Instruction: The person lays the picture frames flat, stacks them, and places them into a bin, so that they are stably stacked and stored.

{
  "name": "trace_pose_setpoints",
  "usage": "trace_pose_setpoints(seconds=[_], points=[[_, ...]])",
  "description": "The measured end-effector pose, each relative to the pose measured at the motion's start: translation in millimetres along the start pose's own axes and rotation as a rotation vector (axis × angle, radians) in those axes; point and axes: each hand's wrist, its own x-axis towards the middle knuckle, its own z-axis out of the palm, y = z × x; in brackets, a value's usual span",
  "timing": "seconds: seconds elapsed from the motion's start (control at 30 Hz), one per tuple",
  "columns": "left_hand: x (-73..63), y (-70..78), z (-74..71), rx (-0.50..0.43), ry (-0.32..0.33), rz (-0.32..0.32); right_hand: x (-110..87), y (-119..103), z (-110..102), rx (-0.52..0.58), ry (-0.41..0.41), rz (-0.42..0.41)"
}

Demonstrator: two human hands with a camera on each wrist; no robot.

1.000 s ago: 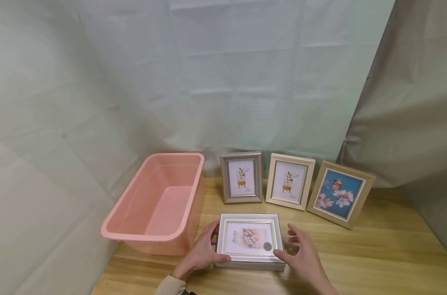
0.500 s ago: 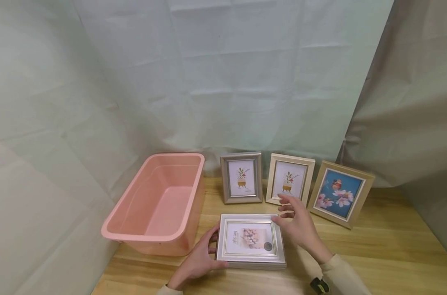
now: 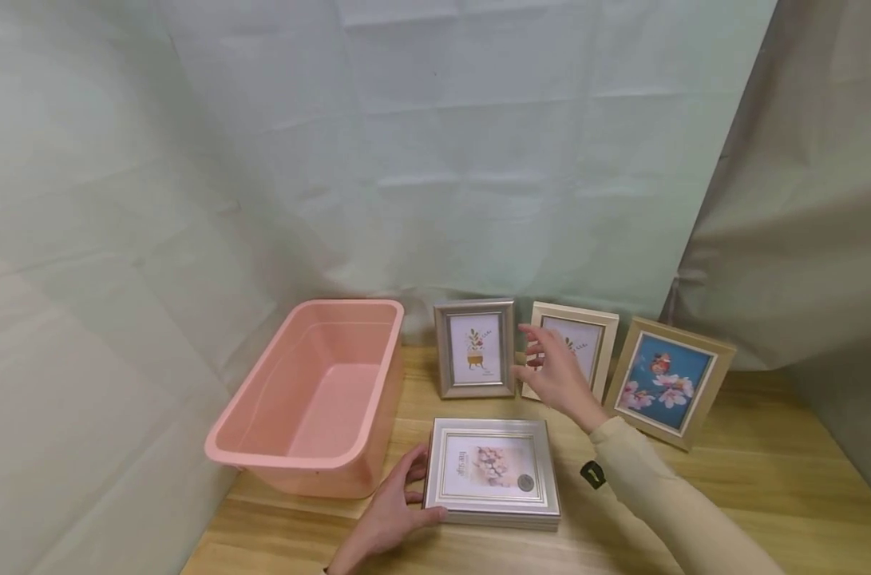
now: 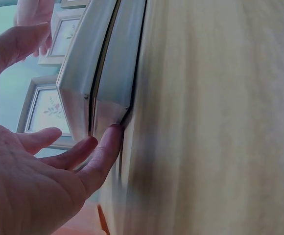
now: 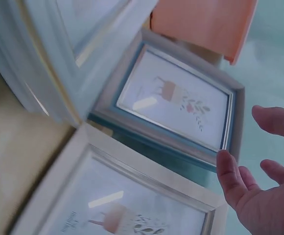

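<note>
Silvery-white frame stack flat on the near tabletop
Left hand, fingers loosely spread, touches its left end; right hand, fingers parted around nothing, hangs before the cream frame beside the grey frame; all look light, stiff, perhaps fragile-fronted, best taken by outer edges; the stack is blossom-printed, the standing 2 plant-printed

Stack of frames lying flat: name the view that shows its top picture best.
The head view: it shows the top picture of the stack whole and uncovered. The left wrist view shows only the stack's sides; the right wrist view, a blurred, cropped corner.
</note>
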Motion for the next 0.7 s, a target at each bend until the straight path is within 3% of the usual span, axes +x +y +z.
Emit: trace_pose_setpoints(seconds=[0.33, 0.53, 0.7], points=[[5.9, 15.6, -2.1, -0.013, 0.101, 0.025, 49.3, -4, 0, -0.183, -0.083, -0.026], [10.9, 22.8, -1.4, -0.026, 0.136, 0.034, 62.2, -7, 6, -0.222, -0.151, 0.006], [11.9, 25.5, -2.5, -0.037, 0.17, 0.044, 69.1, -4, 11, -0.21, -0.16, 0.01]])
